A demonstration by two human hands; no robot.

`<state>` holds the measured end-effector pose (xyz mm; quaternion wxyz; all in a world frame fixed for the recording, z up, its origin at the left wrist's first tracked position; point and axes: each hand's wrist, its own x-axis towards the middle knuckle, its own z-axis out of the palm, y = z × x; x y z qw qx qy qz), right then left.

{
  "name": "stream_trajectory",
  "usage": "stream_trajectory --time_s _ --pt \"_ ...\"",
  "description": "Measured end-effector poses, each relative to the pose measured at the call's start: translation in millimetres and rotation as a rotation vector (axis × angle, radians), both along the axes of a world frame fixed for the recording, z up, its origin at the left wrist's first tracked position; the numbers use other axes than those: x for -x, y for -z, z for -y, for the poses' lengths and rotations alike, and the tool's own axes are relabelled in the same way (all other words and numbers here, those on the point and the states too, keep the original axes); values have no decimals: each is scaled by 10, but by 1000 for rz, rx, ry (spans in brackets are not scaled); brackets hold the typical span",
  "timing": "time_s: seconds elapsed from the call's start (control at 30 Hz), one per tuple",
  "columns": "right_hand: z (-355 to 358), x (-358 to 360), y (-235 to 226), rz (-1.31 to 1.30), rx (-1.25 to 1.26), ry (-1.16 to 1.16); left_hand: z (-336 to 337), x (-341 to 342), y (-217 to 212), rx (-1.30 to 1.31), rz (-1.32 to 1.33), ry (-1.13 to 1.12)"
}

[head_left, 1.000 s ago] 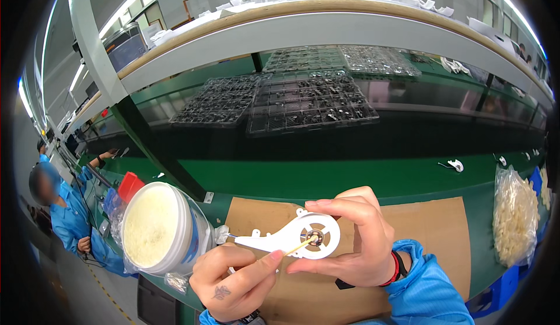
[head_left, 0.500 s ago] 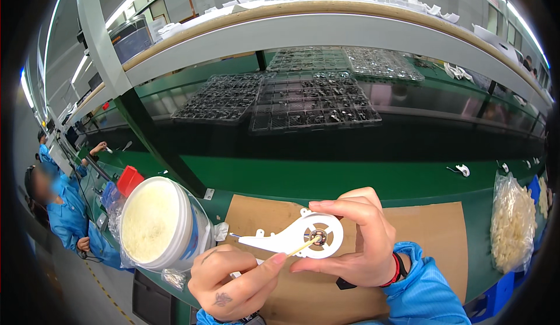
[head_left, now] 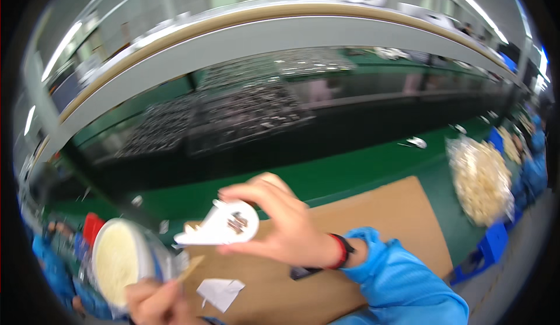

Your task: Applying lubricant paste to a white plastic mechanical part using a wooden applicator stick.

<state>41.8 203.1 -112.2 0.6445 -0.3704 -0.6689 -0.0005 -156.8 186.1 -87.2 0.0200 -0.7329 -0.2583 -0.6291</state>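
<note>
My right hand (head_left: 286, 220) pinches a white plastic housing (head_left: 224, 226) by its rounded end, thumb below and fingers above. The housing's narrow end points left, and a brownish metal part (head_left: 237, 223) shows blurred in its round middle. At the lower left, my left hand (head_left: 154, 301) is smeared by motion but closed on a yellowish stick (head_left: 191, 266), which slants up away from the fingers. Just behind this hand stands a white bucket (head_left: 142, 255) filled with a pale cream-coloured mass. The stick and the housing are apart.
A brown cardboard sheet (head_left: 361, 232) covers the bench, bearing a white paper piece (head_left: 221, 293) and a dark object (head_left: 304, 273). Right stands a clear bag of pale pieces (head_left: 481, 182) near a blue bin (head_left: 487, 252). Dark trays (head_left: 251, 112) lie beneath a shelf (head_left: 280, 25).
The view has swung to the right. My left hand has drawn the stick out of the housing's middle and moved to the bucket's side. My right hand still holds the housing.
</note>
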Motion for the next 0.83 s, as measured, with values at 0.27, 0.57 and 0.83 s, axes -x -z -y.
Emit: stream_trajectory --time_s 0.27,0.57,0.83 --pt "-1000 -1287 1345 -207 450 394 58 -27 -209 12 312 -231" --pt "-314 -2442 1856 78 933 667 -82 299 -247 35 463 -227" --pt "-312 -1807 1709 158 684 365 -119 963 -13 6 470 -162"
